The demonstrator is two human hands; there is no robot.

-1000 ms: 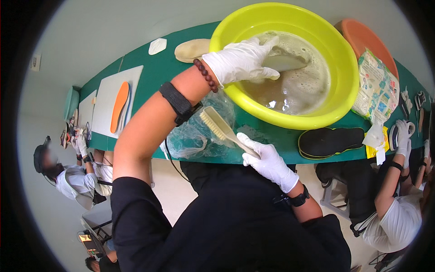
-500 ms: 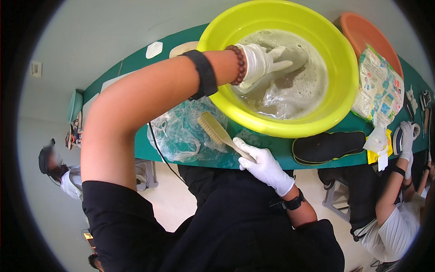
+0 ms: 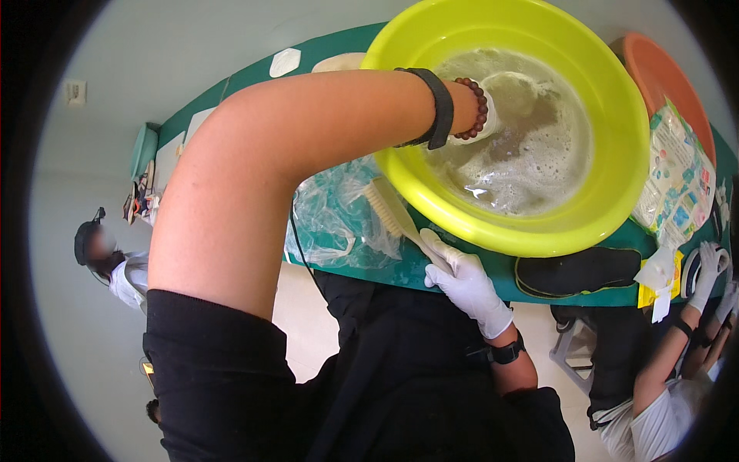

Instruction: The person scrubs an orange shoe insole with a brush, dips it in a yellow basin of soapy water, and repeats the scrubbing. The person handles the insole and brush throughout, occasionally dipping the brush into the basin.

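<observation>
My left arm reaches across into a yellow-green basin (image 3: 531,240) of cloudy, foamy water. Only the glove's cuff end of my left hand (image 3: 486,129) shows above the surface; its fingers are under the murky water, and whatever they touch is hidden. Below the basin's near rim, my gloved right hand (image 3: 468,291) is closed around the handle of a pale scrub brush (image 3: 394,212). The brush head points up and left, bristles facing left, over a crumpled clear plastic bag (image 3: 339,227).
A black sole-shaped item (image 3: 577,272) with a yellow-green edge lies right of my right hand. Beyond it are a printed plastic packet (image 3: 679,173) and an orange basin (image 3: 670,77). At far right, a co-worker's gloved hand (image 3: 703,273) holds a shoe. The table is green (image 3: 258,86).
My left hand has gone down into the water; its fingers showed at the surface before. My right hand keeps hold of the brush. The whole view has shifted slightly.
</observation>
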